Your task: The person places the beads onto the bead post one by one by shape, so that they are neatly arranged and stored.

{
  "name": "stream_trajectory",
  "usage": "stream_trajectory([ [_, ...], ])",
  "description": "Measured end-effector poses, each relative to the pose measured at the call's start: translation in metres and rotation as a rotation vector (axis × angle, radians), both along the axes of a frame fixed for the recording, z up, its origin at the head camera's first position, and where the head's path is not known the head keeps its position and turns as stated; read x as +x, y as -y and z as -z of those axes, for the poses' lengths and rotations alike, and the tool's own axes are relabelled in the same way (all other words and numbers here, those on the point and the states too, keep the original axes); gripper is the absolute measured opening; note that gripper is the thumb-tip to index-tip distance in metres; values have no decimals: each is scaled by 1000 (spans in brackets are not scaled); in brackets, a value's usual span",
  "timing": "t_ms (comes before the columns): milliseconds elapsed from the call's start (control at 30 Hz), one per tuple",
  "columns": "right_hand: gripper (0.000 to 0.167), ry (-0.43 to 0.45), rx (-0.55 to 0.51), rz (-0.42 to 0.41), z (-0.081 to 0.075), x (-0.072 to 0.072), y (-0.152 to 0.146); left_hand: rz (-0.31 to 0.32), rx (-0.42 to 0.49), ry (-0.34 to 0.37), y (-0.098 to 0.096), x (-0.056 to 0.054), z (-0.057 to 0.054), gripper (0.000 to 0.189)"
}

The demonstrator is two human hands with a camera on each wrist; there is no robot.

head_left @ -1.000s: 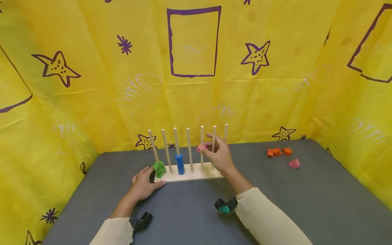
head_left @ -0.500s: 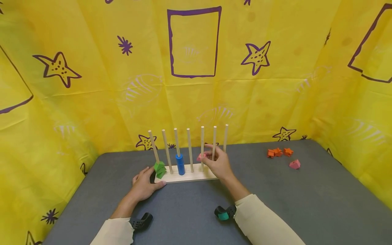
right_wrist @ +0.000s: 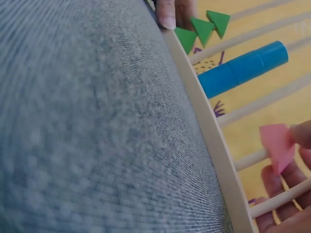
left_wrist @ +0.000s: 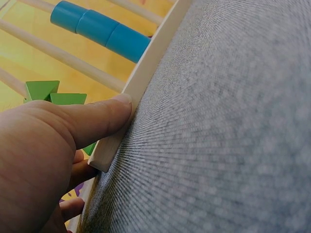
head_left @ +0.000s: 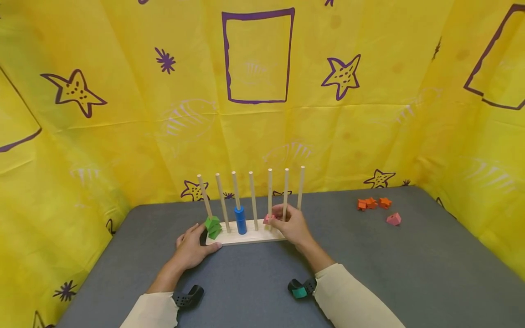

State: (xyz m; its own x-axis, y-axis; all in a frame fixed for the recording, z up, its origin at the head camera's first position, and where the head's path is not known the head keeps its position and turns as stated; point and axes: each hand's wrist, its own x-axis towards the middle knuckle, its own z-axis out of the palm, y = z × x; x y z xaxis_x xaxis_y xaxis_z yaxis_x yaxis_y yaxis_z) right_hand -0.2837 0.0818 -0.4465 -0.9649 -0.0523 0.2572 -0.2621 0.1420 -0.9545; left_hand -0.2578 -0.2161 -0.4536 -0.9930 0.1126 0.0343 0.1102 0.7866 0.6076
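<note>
A wooden peg board (head_left: 250,238) with several upright pegs stands toward the back of the grey table. My left hand (head_left: 191,248) grips its left end, thumb (left_wrist: 109,116) pressed along the front edge and fingers around the end. Green triangular blocks (head_left: 213,228) sit on the leftmost peg, slightly askew. On the third peg, blue cylinders (right_wrist: 243,69) are stacked. My right hand (head_left: 293,226) pinches a pink angular block (right_wrist: 278,145) between thumb and fingers. That block is threaded on the fifth peg, low down but above the base, as the right wrist view shows.
Several orange star-shaped blocks (head_left: 371,203) lie at the back right of the table. A second pink block (head_left: 393,219) lies just in front of them. A yellow patterned cloth (head_left: 262,136) rises behind and at both sides.
My right hand has lowered the pink block down the fifth peg, from around its middle to near the base. The left hand has stayed on the board's end.
</note>
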Motion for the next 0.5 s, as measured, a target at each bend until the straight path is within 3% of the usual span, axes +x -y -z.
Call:
stream_trajectory([
  [200, 27, 8, 15, 3, 1, 5, 0, -6, -4, 5, -1, 0, 0, 81],
  [400, 28, -41, 101, 12, -24, 26, 3, -6, -11, 11, -1, -1, 1, 83],
  [500, 27, -41, 121, 21, -28, 29, 4, -4, -13, 5, 0, 0, 1, 83],
])
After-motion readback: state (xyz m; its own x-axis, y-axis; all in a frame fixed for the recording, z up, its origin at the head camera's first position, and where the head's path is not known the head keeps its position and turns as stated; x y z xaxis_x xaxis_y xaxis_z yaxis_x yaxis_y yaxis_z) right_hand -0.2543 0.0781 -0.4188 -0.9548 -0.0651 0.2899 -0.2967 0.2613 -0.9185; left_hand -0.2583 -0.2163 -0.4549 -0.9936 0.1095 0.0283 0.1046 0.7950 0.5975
